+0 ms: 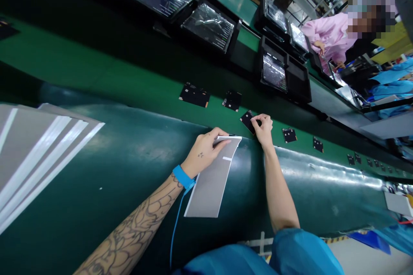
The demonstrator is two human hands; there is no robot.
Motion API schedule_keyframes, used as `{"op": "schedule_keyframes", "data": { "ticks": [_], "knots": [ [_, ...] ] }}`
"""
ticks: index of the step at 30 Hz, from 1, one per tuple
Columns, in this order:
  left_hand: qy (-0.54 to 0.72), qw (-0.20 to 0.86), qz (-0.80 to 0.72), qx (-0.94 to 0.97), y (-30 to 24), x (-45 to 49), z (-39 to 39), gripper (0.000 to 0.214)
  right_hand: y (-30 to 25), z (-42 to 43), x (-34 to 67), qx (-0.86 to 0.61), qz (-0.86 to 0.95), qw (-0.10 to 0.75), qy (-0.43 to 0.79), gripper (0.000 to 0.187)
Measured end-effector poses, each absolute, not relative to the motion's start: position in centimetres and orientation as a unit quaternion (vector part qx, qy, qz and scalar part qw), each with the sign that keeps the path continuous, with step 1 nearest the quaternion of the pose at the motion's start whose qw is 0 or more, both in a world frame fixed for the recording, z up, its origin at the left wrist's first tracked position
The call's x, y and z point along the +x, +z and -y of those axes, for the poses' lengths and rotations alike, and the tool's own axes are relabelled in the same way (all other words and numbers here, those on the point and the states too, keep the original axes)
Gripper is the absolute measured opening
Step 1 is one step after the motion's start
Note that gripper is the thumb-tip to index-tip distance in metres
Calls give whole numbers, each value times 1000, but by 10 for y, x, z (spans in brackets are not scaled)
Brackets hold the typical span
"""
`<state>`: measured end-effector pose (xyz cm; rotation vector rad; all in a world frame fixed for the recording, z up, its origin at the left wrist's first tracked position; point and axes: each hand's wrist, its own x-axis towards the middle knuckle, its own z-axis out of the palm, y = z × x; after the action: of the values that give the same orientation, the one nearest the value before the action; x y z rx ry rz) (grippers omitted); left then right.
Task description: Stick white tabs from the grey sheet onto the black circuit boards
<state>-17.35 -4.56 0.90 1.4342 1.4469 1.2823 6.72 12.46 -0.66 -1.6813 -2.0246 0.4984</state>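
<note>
My left hand (203, 151) is closed on the top end of a long grey strip sheet (211, 184) that lies on the dark green bench surface. A blue wrist strap (183, 177) with a cord is on that wrist. Just to the right, my right hand (263, 128) pinches a small black square board (248, 120) at the edge of the green conveyor belt (129, 81). The two hands are close together but apart.
More small black boards (194, 94) lie spaced along the belt to both sides. A stack of grey sheets (38, 154) sits at the left. Black trays with wrapped screens (209, 25) line the far side. A person in pink (332, 34) works at the far right.
</note>
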Motion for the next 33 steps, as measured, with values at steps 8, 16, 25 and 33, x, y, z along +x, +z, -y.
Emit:
{"op": "schedule_keyframes", "data": {
  "ticks": [8, 16, 25, 33],
  "knots": [
    [499, 354, -566, 552, 6, -174, 45, 14, -1, -120, 72, -607, 596, 467, 243, 28],
    [513, 359, -575, 526, 14, -174, 45, 14, 34, -35, 49, -434, 741, 364, 361, 20],
    [502, 347, -595, 522, 12, -176, 46, 18, 46, -25, 38, -384, 813, 328, 290, 8],
    [515, 417, -534, 526, 23, -184, 44, 38, 47, -19, 33, -380, 802, 339, 314, 9]
  ]
}}
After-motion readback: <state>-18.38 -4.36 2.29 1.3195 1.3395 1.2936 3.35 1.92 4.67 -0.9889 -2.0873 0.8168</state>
